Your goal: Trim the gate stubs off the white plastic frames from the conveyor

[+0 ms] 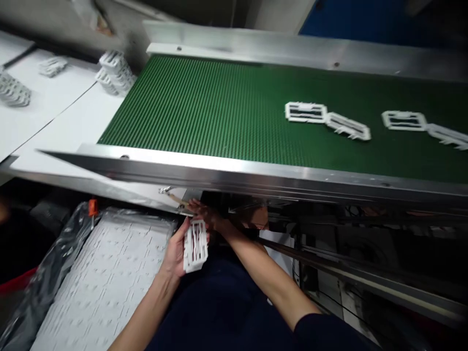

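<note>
My left hand (pixel 176 252) is closed around a white plastic frame (pixel 196 246) with long slots, held upright in front of my body. It looks thick, perhaps several stacked together. My right hand (pixel 205 214) is just beyond it, under the conveyor's near rail, partly in shadow. Its fingers stretch out to the left, at the end of a thin tool (pixel 177 199) with a tan handle and a shiny metal tip. The tool lies on the white tabletop (pixel 141 192). Whether the fingers touch the handle is unclear.
A green conveyor belt (pixel 204 107) runs across the front between metal rails (pixel 234 168). Joined white frames (pixel 306 112) lie on it. Stacks of white parts (pixel 116 70) stand at the left. Below is a plastic-lined box of white pieces (pixel 106 273), with an orange-handled tool (pixel 92 207) at its edge.
</note>
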The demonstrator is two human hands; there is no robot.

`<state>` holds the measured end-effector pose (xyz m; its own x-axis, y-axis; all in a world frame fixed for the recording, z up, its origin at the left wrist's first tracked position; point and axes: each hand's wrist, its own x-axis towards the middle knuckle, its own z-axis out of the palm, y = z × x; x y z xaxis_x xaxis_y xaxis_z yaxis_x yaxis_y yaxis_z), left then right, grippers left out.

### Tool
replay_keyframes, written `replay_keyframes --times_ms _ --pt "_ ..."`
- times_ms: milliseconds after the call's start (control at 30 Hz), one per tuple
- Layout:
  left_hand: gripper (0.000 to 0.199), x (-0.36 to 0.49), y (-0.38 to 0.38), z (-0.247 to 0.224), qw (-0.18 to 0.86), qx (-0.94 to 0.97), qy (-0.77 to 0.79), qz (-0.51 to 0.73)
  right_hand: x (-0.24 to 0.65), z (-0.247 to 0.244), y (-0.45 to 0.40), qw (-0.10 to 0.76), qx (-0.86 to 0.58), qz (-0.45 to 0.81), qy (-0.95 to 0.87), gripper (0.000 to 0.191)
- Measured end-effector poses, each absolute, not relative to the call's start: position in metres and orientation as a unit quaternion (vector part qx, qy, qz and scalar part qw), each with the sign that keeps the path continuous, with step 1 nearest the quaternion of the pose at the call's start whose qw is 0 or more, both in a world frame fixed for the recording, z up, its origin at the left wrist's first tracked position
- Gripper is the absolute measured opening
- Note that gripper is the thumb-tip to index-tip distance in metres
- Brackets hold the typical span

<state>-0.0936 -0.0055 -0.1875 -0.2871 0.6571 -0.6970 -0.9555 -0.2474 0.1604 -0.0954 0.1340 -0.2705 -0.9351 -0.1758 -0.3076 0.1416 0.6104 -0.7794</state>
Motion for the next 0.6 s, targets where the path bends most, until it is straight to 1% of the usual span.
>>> replay_keyframes --times_ms 67,133,200,333,400,467,600 --pt "0.03 -0.087 -0.008 -0.189 0.564 -0.292 0.342 0.693 -0.088 -0.256 0.135 0.162 0.018 -0.446 0.88 0.048" --pt "0.024 -0.083 -0.008 -0.193 0.579 -0.305 0.371 0.659 -0.078 -0.244 0.139 0.138 0.05 -0.458 0.877 0.046" --pt "0.017 -0.084 -0.003 -0.197 0.588 -0.285 0.36 0.666 -0.063 -0.236 0.147 0.102 0.103 -0.489 0.86 0.044" --pt "0.019 -0.091 0.013 -0.19 0.596 -0.211 0.345 0.693 -0.021 -0.223 0.161 0.026 0.239 -0.56 0.793 0.036" --pt "0.019 -0.097 0.019 -0.185 0.594 -0.191 0.332 0.707 -0.002 -0.216 0.163 0.003 0.294 -0.605 0.74 0.039" --pt "0.02 -0.102 0.024 -0.181 0.588 -0.181 0.327 0.717 0.013 -0.208 0.161 -0.005 0.327 -0.651 0.685 0.046" --pt "0.02 -0.106 0.031 -0.178 0.579 -0.159 0.331 0.728 0.029 -0.192 0.142 0.006 0.341 -0.731 0.591 0.054"
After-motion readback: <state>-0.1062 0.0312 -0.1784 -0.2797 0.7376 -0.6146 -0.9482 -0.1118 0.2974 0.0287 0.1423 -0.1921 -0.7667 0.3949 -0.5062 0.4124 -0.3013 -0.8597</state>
